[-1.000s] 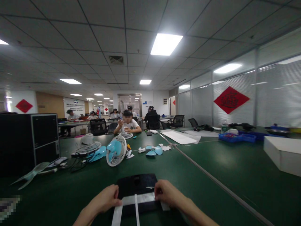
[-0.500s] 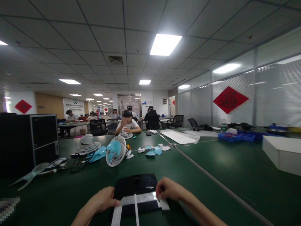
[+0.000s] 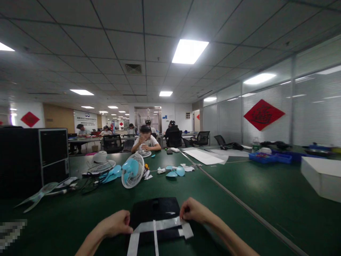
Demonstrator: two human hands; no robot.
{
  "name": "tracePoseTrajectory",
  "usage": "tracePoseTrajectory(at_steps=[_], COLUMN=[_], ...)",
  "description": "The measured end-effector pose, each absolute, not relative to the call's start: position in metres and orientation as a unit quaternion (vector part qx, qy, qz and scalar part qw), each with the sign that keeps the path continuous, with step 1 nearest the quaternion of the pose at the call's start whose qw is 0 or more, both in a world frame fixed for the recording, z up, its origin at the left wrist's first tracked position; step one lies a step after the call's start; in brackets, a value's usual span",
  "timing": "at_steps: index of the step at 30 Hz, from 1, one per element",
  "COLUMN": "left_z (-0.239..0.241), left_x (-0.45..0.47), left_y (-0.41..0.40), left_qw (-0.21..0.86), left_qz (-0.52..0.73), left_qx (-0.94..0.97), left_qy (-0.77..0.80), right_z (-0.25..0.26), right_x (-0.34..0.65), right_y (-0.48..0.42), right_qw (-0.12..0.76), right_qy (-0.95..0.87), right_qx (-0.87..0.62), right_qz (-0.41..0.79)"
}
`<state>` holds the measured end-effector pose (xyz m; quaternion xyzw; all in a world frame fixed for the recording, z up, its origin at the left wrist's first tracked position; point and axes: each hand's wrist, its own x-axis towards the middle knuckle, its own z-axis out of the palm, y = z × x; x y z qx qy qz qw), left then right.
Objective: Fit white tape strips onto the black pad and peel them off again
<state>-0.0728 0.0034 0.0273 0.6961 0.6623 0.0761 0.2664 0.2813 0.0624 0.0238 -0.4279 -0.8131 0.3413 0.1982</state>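
A black flat panel (image 3: 156, 207) lies on the table in front of me, with a slot near its far edge. Across it runs a shiny pale flat strip (image 3: 160, 225). My left hand (image 3: 117, 224) has its fingers curled and its thumb at the strip's left end. At the right end, the pinched fingers of my right hand (image 3: 192, 210) hold the strip's edge. A ribbed white band (image 3: 133, 245) and a narrow white band (image 3: 156, 239) run from the strip toward me. Below my right hand, a pale end piece (image 3: 188, 231) sticks out past the panel.
On the green table (image 3: 213, 213) stand a white and blue fan (image 3: 132, 170), loose blue fan blades (image 3: 175, 171) and a black computer case (image 3: 54, 153). A white box (image 3: 322, 177) and blue trays (image 3: 262, 157) are at right. A person (image 3: 146, 142) sits opposite.
My left thumb has drawn back slightly to the left along the strip. My right hand has shifted slightly up and right, still at the strip's right end. The view has turned slightly.
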Motion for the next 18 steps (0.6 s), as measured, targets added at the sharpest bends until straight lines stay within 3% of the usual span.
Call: tracePoseTrajectory(at_steps=[7, 12, 18], left_z=[0.012, -0.006, -0.018], left_x=[-0.123, -0.166, -0.178], left_y=[0.026, 0.041, 0.047], left_qw=[0.165, 0.093, 0.093], left_qz=[0.121, 0.117, 0.124], left_qx=[0.655, 0.604, 0.601], left_qy=[0.727, 0.782, 0.784], right_z=[0.022, 0.03, 0.041], right_x=[0.253, 0.211, 0.173], right_y=[0.072, 0.074, 0.084], right_qw=[0.259, 0.233, 0.128], right_qy=[-0.833, -0.889, -0.913], right_qx=[-0.45, -0.374, -0.382], right_qz=[0.193, 0.122, 0.059])
